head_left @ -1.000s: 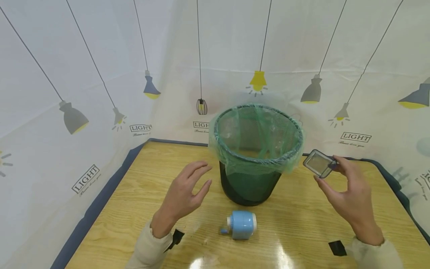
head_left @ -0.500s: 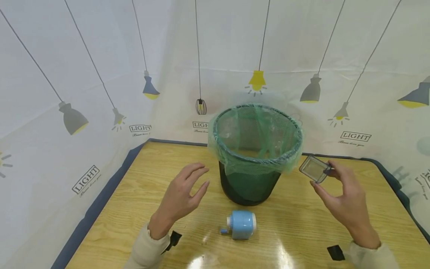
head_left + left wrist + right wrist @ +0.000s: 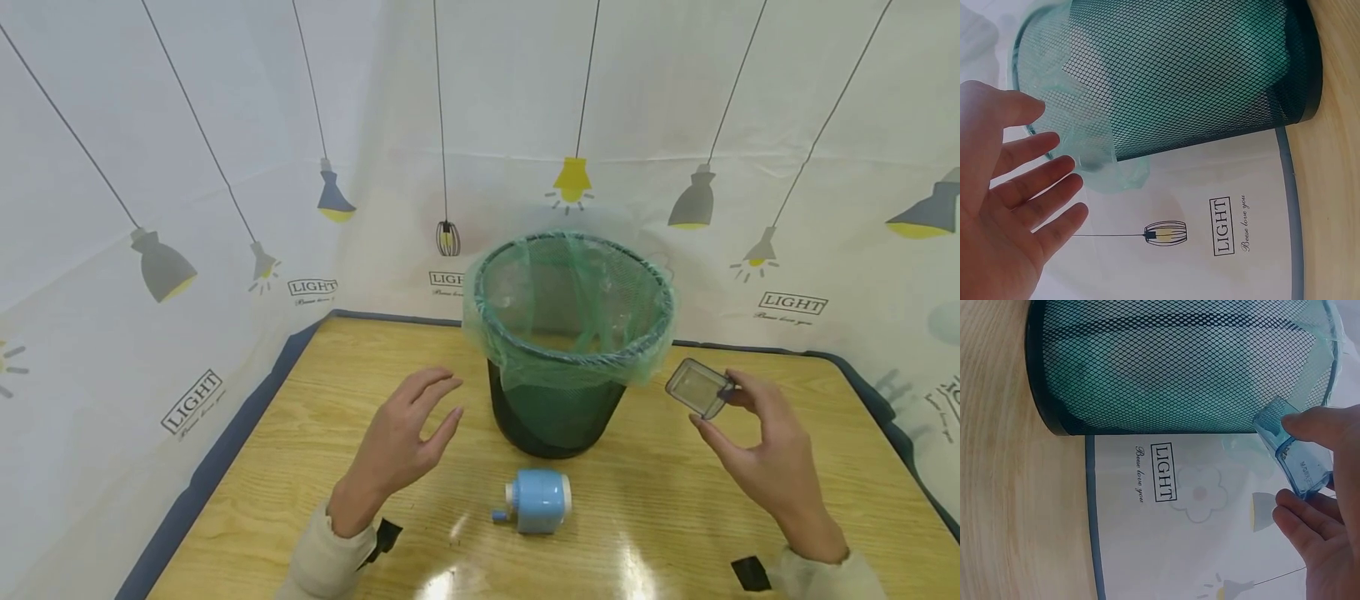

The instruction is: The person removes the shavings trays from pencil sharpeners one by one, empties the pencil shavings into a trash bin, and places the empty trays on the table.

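Observation:
My right hand [image 3: 776,458] pinches a small clear blue shavings drawer [image 3: 697,388] between thumb and fingers, to the right of the mesh waste bin. In the right wrist view the drawer [image 3: 1294,450] is tilted and overlaps the bin's side near its rim. On the left, my left hand [image 3: 397,437] hovers over the table with relaxed fingers and holds nothing. A light blue crank pencil sharpener [image 3: 542,502] lies on the table between the hands, its handle toward the left. The dark mesh waste bin [image 3: 555,408] stands upright behind it.
A thin green bag [image 3: 495,350] lines the bin and folds over its rim. The wooden table [image 3: 285,467] ends at a white cloth [image 3: 390,108] printed with lamps. Two black pieces [image 3: 750,573] show by the sleeves.
My right hand has moved slightly left and down with the drawer, which has turned a little. The left hand has dropped slightly to the left. Sharpener and bin stay put.

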Demonstrator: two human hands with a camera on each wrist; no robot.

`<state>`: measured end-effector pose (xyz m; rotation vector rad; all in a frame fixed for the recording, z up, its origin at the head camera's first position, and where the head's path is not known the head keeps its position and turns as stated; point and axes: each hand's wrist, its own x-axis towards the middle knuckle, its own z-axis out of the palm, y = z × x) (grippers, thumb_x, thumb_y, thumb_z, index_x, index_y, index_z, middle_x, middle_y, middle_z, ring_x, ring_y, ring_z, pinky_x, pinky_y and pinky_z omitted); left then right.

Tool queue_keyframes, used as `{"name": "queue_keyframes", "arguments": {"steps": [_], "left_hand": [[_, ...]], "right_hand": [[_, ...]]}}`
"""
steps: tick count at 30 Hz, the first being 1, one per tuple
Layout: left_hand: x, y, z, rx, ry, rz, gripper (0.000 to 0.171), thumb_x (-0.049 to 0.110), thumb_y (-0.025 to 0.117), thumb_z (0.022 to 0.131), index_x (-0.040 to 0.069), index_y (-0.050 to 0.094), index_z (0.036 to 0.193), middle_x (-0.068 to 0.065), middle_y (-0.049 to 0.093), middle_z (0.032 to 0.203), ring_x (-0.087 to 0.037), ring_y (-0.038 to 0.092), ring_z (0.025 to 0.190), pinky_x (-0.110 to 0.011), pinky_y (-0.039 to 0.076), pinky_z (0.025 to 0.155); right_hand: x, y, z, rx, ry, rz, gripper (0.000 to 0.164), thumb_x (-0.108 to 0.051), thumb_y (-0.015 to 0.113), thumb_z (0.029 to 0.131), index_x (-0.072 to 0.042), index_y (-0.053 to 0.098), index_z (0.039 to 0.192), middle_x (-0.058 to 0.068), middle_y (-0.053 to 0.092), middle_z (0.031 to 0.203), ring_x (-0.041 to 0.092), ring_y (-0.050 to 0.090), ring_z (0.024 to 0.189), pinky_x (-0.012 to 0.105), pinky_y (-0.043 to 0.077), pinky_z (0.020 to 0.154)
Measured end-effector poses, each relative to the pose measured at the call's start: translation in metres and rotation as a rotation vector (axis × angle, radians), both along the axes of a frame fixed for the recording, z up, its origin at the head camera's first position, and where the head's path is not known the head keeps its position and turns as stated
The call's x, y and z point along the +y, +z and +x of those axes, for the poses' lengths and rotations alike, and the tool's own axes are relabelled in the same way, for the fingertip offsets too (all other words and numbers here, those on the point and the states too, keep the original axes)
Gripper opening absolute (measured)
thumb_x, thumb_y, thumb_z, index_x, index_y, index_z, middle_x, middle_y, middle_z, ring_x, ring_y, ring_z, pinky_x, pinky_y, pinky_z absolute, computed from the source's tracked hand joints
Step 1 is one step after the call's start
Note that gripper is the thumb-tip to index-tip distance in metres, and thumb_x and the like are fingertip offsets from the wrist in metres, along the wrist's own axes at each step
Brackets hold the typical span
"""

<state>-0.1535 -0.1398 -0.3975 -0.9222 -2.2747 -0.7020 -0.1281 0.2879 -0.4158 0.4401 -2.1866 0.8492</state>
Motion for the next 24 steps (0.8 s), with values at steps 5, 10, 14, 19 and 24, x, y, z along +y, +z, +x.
{"name": "queue_keyframes", "arguments": {"steps": [5, 10, 14, 19, 24], "left_hand": [[-0.002, -0.001, 0.000, -0.009, 0.009, -0.006, 0.036, 0.015, 0.070, 0.091, 0.002, 0.065, 0.124, -0.013, 0.061, 0.126, -0.027, 0.058, 0.119, -0.041, 0.052, 0.099], [-0.004, -0.003, 0.001, -0.021, 0.016, -0.006, 0.037, 0.016, 0.070, 0.092, 0.002, 0.064, 0.126, -0.013, 0.062, 0.127, -0.027, 0.059, 0.119, -0.041, 0.052, 0.098], [-0.005, -0.005, 0.002, -0.043, 0.031, -0.014, 0.038, 0.017, 0.069, 0.092, 0.004, 0.064, 0.127, -0.012, 0.062, 0.128, -0.027, 0.058, 0.119, -0.042, 0.052, 0.098], [-0.007, -0.007, 0.002, -0.050, 0.039, -0.021, 0.039, 0.018, 0.069, 0.092, 0.004, 0.064, 0.128, -0.012, 0.062, 0.128, -0.027, 0.059, 0.119, -0.042, 0.052, 0.097], [-0.009, -0.009, 0.003, -0.049, 0.047, -0.018, 0.039, 0.017, 0.070, 0.092, 0.004, 0.064, 0.128, -0.012, 0.062, 0.127, -0.027, 0.059, 0.118, -0.042, 0.053, 0.097]], "right_hand": [[0.000, -0.007, 0.001, -0.036, 0.012, 0.023, 0.086, 0.010, 0.086, 0.057, 0.005, 0.053, 0.136, 0.024, 0.061, 0.116, -0.017, 0.046, 0.108, 0.001, 0.032, 0.096], [-0.003, -0.015, 0.005, -0.095, 0.015, 0.051, 0.084, 0.008, 0.088, 0.059, 0.004, 0.053, 0.136, 0.021, 0.062, 0.116, -0.012, 0.050, 0.102, -0.001, 0.031, 0.094], [-0.004, -0.021, 0.009, -0.158, 0.012, 0.067, 0.081, 0.003, 0.089, 0.062, 0.004, 0.053, 0.135, 0.018, 0.063, 0.116, -0.009, 0.052, 0.098, -0.002, 0.032, 0.091], [-0.006, -0.028, 0.014, -0.216, 0.042, 0.069, 0.076, 0.000, 0.090, 0.065, 0.004, 0.054, 0.132, 0.016, 0.065, 0.114, -0.007, 0.056, 0.095, -0.001, 0.034, 0.090], [-0.007, -0.036, 0.017, -0.267, 0.084, 0.075, 0.073, -0.003, 0.090, 0.067, 0.002, 0.055, 0.131, 0.014, 0.067, 0.114, -0.002, 0.061, 0.093, 0.000, 0.037, 0.089]]}}
